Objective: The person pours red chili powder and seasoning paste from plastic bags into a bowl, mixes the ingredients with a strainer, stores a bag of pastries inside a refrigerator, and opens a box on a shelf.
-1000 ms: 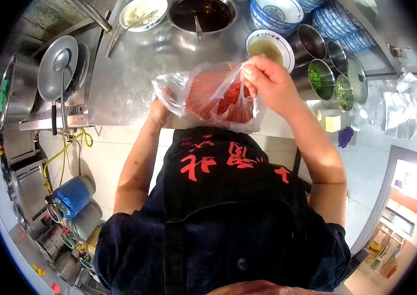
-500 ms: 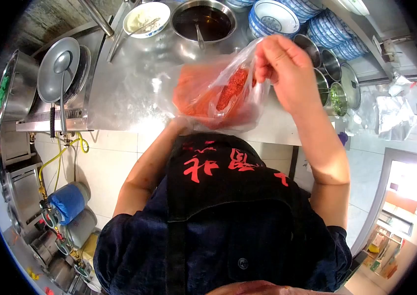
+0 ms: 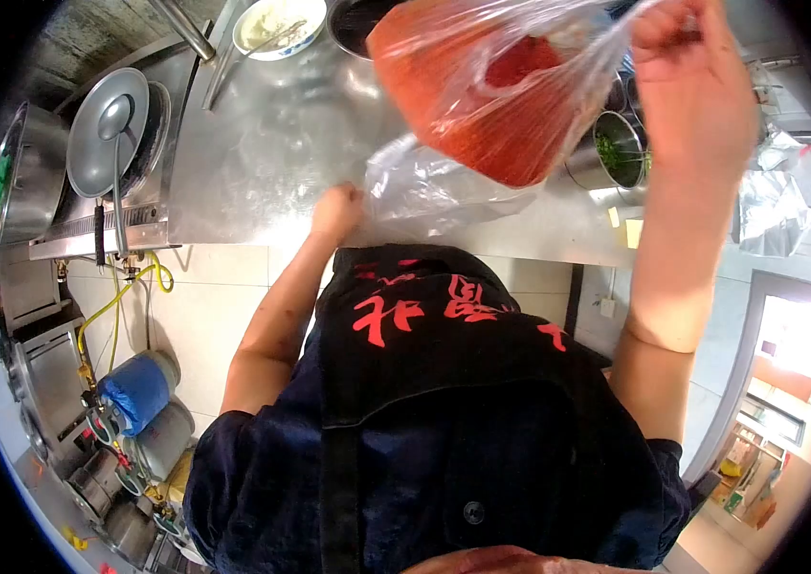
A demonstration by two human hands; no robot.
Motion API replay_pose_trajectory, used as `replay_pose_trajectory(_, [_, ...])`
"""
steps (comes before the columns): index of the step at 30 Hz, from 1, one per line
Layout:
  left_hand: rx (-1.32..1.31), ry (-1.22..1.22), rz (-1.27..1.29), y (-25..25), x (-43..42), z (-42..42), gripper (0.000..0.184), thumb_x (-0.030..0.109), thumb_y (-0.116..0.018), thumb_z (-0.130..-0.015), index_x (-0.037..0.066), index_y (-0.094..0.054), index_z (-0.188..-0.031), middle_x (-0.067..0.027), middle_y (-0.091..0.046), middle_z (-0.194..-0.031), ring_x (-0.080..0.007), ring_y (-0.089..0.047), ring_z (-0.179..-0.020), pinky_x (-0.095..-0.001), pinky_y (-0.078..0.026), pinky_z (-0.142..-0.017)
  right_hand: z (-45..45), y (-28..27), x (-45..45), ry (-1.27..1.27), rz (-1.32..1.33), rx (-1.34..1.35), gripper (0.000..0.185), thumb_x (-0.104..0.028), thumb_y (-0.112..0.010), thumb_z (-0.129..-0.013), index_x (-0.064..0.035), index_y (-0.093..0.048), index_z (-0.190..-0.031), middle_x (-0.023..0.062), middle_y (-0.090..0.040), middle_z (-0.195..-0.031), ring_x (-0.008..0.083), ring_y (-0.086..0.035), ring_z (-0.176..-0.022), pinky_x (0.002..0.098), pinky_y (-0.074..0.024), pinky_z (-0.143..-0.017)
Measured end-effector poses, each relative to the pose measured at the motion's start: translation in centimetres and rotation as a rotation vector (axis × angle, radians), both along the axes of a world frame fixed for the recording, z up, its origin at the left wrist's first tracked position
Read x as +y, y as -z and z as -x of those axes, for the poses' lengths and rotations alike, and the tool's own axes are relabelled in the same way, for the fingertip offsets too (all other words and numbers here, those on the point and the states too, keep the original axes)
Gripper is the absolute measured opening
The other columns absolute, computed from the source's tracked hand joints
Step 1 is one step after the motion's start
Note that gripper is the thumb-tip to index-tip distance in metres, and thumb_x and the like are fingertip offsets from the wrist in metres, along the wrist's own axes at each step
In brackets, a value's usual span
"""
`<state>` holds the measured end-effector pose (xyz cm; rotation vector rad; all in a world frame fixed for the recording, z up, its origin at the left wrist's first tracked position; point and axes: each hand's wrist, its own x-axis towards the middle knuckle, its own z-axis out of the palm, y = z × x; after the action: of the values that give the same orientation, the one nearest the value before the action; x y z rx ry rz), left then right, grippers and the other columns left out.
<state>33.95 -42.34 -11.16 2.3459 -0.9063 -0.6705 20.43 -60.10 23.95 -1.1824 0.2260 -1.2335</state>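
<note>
Stainless steel is covering the counter (image 3: 262, 153), which is stretching across the upper half of the frame and shining brightly near its front edge. At upper centre to upper right, a clear plastic bag (image 3: 520, 124) full of orange-red contents is hanging tilted above the counter, with a darker red patch showing through its side. The right hand (image 3: 678, 43) is gripping the gathered top of this bag at the upper right, its fingers curling inward and pinching the plastic, which is stretching into taut creases below them.

Left of centre, the left hand (image 3: 336, 212) is resting near the counter's front edge, its fingers bending beside the end of some loose clear plastic (image 3: 424, 191); whether they are pinching it, I cannot tell. That plastic is lying crumpled beneath the raised bag.

At the upper left, a ladle (image 3: 114, 120) is sitting in a grey pan (image 3: 88, 153). Along the top, a white bowl (image 3: 262, 40) is holding pale contents and a utensil, and a metal bowl (image 3: 344, 27) is showing partly behind the bag. Right of the bag, a metal container (image 3: 589, 165) is holding chopped greens. At the lower left, 2 gas cylinders are standing, 1 of them wearing a blue cover (image 3: 135, 390).
</note>
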Motion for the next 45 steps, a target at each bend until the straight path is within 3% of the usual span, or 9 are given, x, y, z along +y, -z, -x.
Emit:
replay_pose_trajectory(9, [-0.173,-0.151,0.114,3.2,6.5,-11.3,0.03,0.026,-0.052,-0.08,0.0,-0.06,-0.09,-0.02,-0.061,-0.072,-0.0347,-0.061,-0.071,-0.0389,-0.047,-0.065,3.4,-2.4,-0.8,0.233,0.057,-0.075,0.009,-0.012,-0.05,-0.086,-0.0061,-0.047,-0.08,0.0024,-0.048,-0.073,0.0104,-0.046,-0.064,0.0198,-0.0411,-0.06])
replay_pose_trajectory(13, [-0.537,-0.164,0.357,-1.7,6.3,-13.7,0.044,0.021,-0.06,-0.082,-0.008,-0.047,-0.113,-0.0219,-0.054,-0.105,-0.0324,-0.053,-0.097,-0.0387,-0.042,-0.084,9.4,-1.2,-2.9,-0.084,0.132,-0.069,0.005,-0.002,-0.049,-0.081,-0.0061,-0.046,-0.079,0.0041,-0.048,-0.074,0.0134,-0.047,-0.069,0.0269,-0.0405,-0.062])
replay_pose_trajectory(16, [-0.822,0.014,0.647,-7.7,2.8,-13.8,0.034,0.012,-0.057,-0.084,-0.003,-0.048,-0.113,-0.0197,-0.05,-0.112,-0.0314,-0.051,-0.102,-0.0394,-0.042,-0.089,12.3,-1.5,1.6,0.627,0.289,0.807,0.025,-0.019,-0.049,-0.086,0.001,-0.058,-0.074,0.0045,-0.054,-0.061,0.0119,-0.051,-0.051,0.0246,-0.0417,-0.048])
replay_pose_trajectory(21, [-0.185,0.495,1.106,-15.4,-7.6,-4.1,0.034,0.008,-0.046,-0.089,-0.006,-0.04,-0.12,-0.0181,-0.048,-0.117,-0.026,-0.05,-0.104,-0.0366,-0.039,-0.091,16.3,0.0,4.9,0.574,-0.052,0.06,0.024,-0.016,-0.048,-0.087,0.0016,-0.055,-0.072,0.0053,-0.055,-0.061,0.0092,-0.053,-0.054,0.0221,-0.0426,-0.049])
replay_pose_trajectory(24, [0.329,0.849,0.726,-14.1,-12.1,2.8,0.046,0.033,-0.039,-0.092,-0.001,-0.04,-0.123,-0.0157,-0.051,-0.113,-0.0235,-0.049,-0.1,-0.0302,-0.039,-0.087,19.8,1.0,8.3,0.67,-0.058,0.014,0.023,-0.016,-0.049,-0.088,0.0027,-0.053,-0.075,0.006,-0.057,-0.067,0.0089,-0.054,-0.059,0.0224,-0.0452,-0.053])
replay_pose_trajectory(26, [1.614,0.786,0.36,-11.7,-13.7,8.8,0.048,0.041,-0.037,-0.091,0.004,-0.042,-0.123,-0.0122,-0.045,-0.125,-0.0254,-0.041,-0.112,-0.0392,-0.03,-0.095,21.5,1.1,10.1,0.721,-0.096,0.013,0.023,-0.017,-0.049,-0.088,0.0029,-0.053,-0.078,0.0056,-0.057,-0.071,0.0083,-0.053,-0.062,0.0225,-0.0463,-0.055])
replay_pose_trajectory(27, [1.747,0.649,0.228,-11.7,-13.6,12.5,0.055,0.045,-0.039,-0.089,0.008,-0.035,-0.13,-0.011,-0.042,-0.128,-0.021,-0.04,-0.115,-0.0391,-0.03,-0.097,22.4,1.2,11.2,0.75,-0.103,0.049,0.023,-0.017,-0.048,-0.089,0.0028,-0.053,-0.079,0.0053,-0.057,-0.072,0.008,-0.053,-0.063,0.0224,-0.0466,-0.056])
replay_pose_trajectory(35, [1.784,0.858,-0.316,-14.1,-4.5,33.5,0.044,0.037,-0.043,-0.088,0.008,-0.042,-0.122,-0.0095,-0.048,-0.119,-0.0222,-0.045,-0.109,-0.0392,-0.035,-0.093,29.2,1.5,19.2,1.02,-0.144,0.154,0.02,-0.015,-0.053,-0.084,0.0033,-0.053,-0.076,0.0097,-0.056,-0.064,0.0139,-0.052,-0.058,0.0291,-0.0421,-0.054])
replay_pose_trajectory(45, [1.285,1.293,-0.35,-10.5,-1.8,44.7,0.036,0.029,-0.048,-0.086,0.005,-0.05,-0.113,-0.0108,-0.054,-0.109,-0.0242,-0.05,-0.101,-0.0387,-0.039,-0.088,41.5,0.3,28.9,1.056,-0.168,0.149,0.015,-0.013,-0.054,-0.083,0.0013,-0.053,-0.081,0.0072,-0.053,-0.064,0.0125,-0.05,-0.059,0.0281,-0.0406,-0.052])
